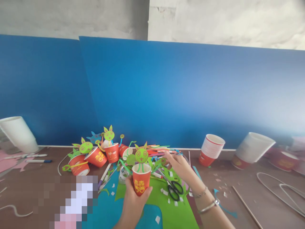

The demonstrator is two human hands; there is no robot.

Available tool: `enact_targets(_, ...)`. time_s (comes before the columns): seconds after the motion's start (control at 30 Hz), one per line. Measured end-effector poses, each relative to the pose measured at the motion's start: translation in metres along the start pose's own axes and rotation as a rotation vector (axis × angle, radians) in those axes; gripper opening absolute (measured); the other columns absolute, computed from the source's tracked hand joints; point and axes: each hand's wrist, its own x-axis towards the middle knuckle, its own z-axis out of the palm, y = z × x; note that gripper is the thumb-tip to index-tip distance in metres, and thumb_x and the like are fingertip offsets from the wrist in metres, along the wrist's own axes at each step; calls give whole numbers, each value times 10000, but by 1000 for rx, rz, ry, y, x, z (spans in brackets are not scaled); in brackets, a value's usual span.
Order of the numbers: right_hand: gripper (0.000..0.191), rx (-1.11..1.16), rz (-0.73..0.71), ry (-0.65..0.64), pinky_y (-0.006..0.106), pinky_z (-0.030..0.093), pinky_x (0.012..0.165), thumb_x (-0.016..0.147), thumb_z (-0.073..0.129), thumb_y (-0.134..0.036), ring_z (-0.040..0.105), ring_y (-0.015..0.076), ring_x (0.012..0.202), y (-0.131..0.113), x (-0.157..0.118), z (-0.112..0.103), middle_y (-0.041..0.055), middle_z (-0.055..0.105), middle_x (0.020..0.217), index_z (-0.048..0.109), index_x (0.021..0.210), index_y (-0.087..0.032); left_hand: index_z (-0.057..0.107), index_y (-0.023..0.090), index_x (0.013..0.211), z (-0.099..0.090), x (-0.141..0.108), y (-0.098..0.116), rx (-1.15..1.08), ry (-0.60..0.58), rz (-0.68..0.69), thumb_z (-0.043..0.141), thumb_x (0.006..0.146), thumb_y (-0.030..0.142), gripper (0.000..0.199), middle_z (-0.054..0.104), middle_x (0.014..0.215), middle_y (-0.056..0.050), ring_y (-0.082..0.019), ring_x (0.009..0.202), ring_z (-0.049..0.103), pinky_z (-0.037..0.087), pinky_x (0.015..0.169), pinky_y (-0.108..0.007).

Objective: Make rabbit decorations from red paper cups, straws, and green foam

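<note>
Blue panel [166, 95] behind, left hand [134, 201] holds cup [141, 177] (red)

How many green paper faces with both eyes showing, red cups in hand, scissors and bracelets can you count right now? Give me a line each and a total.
Green paper faces with both eyes showing: 3
Red cup held in the left hand: 1
Scissors, pairs: 1
Bracelets: 2
Total: 7

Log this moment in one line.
left hand: holding red cup; right hand: near green paper disc, contact unclear; animal face: above cup rim; scissors: on green paper
</note>
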Motion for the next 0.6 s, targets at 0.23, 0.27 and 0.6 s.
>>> enact_targets(0.23, 387, 139, -42, -88, 244, 364, 514, 799, 562, -452, 487, 131, 500, 0, 3, 7, 19, 612, 546, 636, 566, -153, 384, 159, 1077, 2, -3, -3, 38, 0, 6, 657, 630, 447, 597, 642, 1015, -149, -293, 904, 632, 497, 778, -387)
enact_targets(0.27, 378, 139, -43, -76, 242, 358, 511, 796, 565, -437, 478, 128, 499, -1, 3, 7, 14, 602, 540, 625, 552, -155, 376, 158, 1096, 3, -3, -3, 37, -10, 5, 654, 639, 428, 599, 635, 1040, -153, -289, 921, 627, 493, 794, -386)
enact_targets(0.6, 400, -171, -67, -7, 248, 325, 524, 914, 361, -387, 482, 143, 535, -6, -3, 7, 8, 560, 579, 660, 775, -159, 421, 154, 1116, -6, 14, -6, -178, -114, -19, 619, 718, 449, 533, 653, 1099, -167, -284, 973, 645, 516, 779, -364)
